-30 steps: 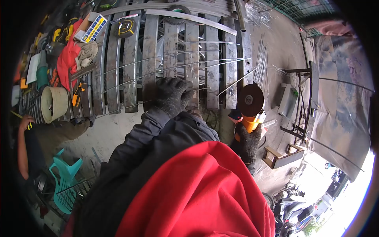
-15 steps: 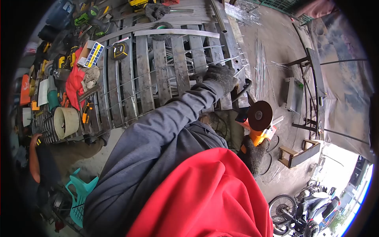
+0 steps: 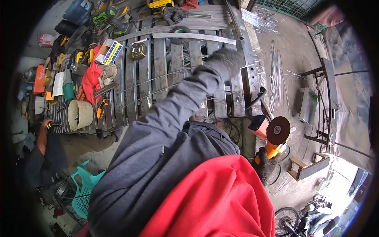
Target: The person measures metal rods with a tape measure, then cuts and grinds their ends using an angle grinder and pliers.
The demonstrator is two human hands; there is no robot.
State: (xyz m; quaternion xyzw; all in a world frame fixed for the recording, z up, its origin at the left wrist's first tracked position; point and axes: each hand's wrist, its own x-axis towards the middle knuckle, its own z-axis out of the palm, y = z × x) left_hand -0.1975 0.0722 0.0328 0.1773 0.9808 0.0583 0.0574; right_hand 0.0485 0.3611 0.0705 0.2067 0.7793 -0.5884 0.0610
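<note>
My left hand (image 3: 228,61), in a dark grey work glove, is over the slatted metal bench near its right end. It is blurred and its fingers are hidden, so I cannot see whether they close on anything. Thin metal rods (image 3: 166,73) lie across the slats beneath and beside it. To the lower right, my right hand (image 3: 267,166), also gloved, is wrapped round the body of an orange angle grinder (image 3: 272,151). The grinder's dark cutting disc (image 3: 278,130) faces up, off the bench's edge.
On the bench are a tape measure (image 3: 138,51), a flat metal strip (image 3: 197,37), a roll of tape (image 3: 180,33), a loose glove (image 3: 175,15) and a beige bucket (image 3: 80,115). Another person's arm (image 3: 42,138) is at far left. Cut rods (image 3: 276,75) lie on the floor.
My left hand has moved up and away from the rod ends, toward the flat strip. The whole view has shifted, and my right hand still holds the angle grinder.
</note>
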